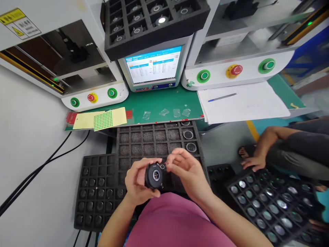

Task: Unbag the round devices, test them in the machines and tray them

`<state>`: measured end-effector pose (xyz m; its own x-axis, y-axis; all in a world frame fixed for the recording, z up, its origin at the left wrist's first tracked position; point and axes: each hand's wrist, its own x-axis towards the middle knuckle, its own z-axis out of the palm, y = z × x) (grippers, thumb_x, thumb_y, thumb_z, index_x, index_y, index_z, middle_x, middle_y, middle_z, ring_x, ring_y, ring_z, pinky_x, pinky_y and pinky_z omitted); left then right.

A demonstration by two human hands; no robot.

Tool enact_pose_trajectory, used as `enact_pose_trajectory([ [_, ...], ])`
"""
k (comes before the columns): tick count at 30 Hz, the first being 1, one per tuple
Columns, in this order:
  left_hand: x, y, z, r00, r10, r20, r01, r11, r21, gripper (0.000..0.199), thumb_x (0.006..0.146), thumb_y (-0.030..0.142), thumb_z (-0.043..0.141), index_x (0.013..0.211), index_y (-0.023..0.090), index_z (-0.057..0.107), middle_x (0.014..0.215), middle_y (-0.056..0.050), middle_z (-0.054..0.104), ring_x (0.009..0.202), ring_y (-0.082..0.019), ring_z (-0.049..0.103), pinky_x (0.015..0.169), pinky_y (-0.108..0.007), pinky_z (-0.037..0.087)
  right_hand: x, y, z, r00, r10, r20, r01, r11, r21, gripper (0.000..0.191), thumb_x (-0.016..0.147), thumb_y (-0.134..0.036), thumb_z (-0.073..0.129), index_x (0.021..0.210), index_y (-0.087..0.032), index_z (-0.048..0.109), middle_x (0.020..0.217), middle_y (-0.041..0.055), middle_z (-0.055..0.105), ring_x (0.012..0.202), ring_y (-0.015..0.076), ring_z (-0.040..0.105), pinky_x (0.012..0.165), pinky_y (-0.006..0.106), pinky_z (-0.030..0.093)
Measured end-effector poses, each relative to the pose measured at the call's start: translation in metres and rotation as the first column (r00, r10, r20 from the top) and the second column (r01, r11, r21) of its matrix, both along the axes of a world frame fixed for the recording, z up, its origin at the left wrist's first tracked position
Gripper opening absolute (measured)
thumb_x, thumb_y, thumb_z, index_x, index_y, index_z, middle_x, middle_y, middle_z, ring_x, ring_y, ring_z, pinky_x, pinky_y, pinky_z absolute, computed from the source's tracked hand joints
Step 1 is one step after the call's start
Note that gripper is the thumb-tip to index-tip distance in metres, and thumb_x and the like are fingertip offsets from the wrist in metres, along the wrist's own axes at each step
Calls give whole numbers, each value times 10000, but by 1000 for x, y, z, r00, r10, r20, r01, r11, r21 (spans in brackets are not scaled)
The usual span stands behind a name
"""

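Observation:
A round black watch body (155,175) is gripped in my left hand (136,180), its back with a round sensor facing up. Beside it on the right, my right hand (186,169) pinches at a small round part (162,166) near the watch's upper right edge; what exactly its fingertips hold is too small to make out. Under both hands lies a black foam tray (156,137) with square compartments. Watch bodies (191,147) sit in its right column, while the other compartments in view near the top hold nothing.
A green bench (138,103) bears a monitor (154,65), papers (244,106) with a pen, and yellow sticker sheets (102,119). Machines with buttons stand at both sides. Another foam tray (94,159) lies lower left. At right, a person's hand (257,162) touches a filled tray (231,185).

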<state>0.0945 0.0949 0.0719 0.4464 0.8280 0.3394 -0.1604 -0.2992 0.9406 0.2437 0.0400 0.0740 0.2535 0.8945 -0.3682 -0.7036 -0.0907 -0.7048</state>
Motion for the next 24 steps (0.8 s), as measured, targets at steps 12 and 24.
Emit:
enact_pose_trajectory([
  [12,0,3,19,988,-142,-67,139,989,-44,642,602,427,894,1183,240,693,998,-81,745,763,-167,702,582,-220,602,4,-14,37,998,49,50,-54,994,98,301,699,-118,829,857,-236,602,669,-47,739,599,81,662,622,175,556],
  [24,-1,7,30,983,-62,-173,103,966,238,616,646,325,890,1210,190,683,1000,-103,755,800,-168,718,697,-261,614,3,-20,47,993,115,4,-115,989,97,302,753,-125,806,838,-236,538,688,-56,707,596,77,640,600,185,545],
])
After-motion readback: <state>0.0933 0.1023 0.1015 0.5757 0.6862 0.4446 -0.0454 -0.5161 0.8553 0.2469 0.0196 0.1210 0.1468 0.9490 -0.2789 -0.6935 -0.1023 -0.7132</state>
